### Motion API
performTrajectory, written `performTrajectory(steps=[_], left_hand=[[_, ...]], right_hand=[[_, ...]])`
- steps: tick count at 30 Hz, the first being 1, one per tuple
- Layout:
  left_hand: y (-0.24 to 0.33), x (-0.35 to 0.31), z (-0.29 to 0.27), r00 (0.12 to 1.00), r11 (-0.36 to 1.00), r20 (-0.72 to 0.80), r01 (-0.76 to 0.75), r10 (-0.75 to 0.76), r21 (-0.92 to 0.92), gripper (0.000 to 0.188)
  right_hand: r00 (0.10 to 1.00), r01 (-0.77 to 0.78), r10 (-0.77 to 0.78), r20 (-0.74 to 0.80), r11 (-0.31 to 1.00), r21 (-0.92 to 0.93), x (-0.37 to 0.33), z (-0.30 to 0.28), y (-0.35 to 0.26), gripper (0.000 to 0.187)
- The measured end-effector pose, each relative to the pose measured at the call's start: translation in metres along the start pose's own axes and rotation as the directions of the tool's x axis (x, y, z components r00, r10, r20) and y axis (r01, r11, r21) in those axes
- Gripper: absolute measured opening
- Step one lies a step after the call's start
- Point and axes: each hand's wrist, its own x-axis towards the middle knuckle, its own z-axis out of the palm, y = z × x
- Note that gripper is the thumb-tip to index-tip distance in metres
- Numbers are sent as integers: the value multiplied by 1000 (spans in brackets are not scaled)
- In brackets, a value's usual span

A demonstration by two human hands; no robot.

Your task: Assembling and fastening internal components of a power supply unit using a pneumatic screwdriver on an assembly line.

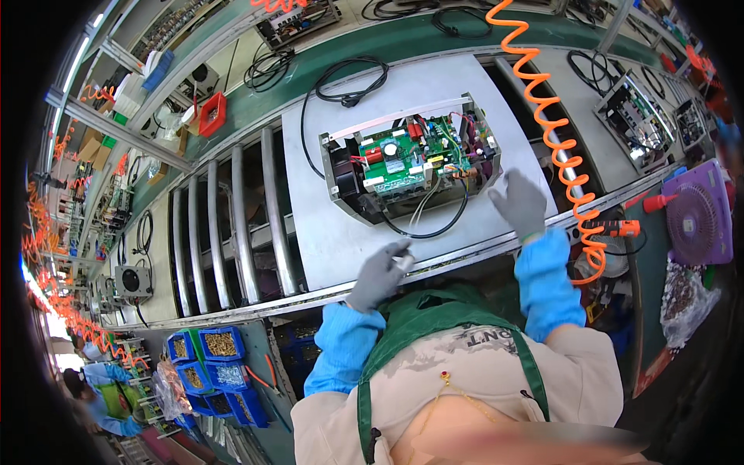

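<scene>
The plate [325, 256], flat, smooth and grey, spreads ahead of both hands' fingers. On it, beyond the left fingers and just beside the right, sits the unit [415, 159], an open metal box; a knock from the right hand [521, 204] could skew it or jar the exposed parts. That hand's fingers are half bent, thumb apart, with nothing seen in them; whether they touch the box I cannot tell. The left hand [377, 275], in the same matt grey fabric glove, has its fingers curled nearly together.

Right of the right fingers hangs the hose [556, 124], springy orange coils that a swinging arm could snag. Inside the unit, the board [428, 141] is green, crowded with blocks and cylinders. The lead [421, 236], black and rubbery, loops just beyond the left fingers; hooked, it could strain its joints. Smallest, a pale piece [404, 262] seems pinched there, and could slip.
</scene>
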Motion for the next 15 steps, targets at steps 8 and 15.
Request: performTrajectory(steps=[8, 15], left_hand=[[35, -13, 43, 859, 871, 440, -13, 262, -492, 83], [49, -13, 68, 855, 959, 459, -141, 242, -244, 72]], right_hand=[[622, 301, -676, 396, 673, 676, -85, 6, -35, 36], [681, -98, -535, 500, 611, 786, -110, 32, -13, 35]])
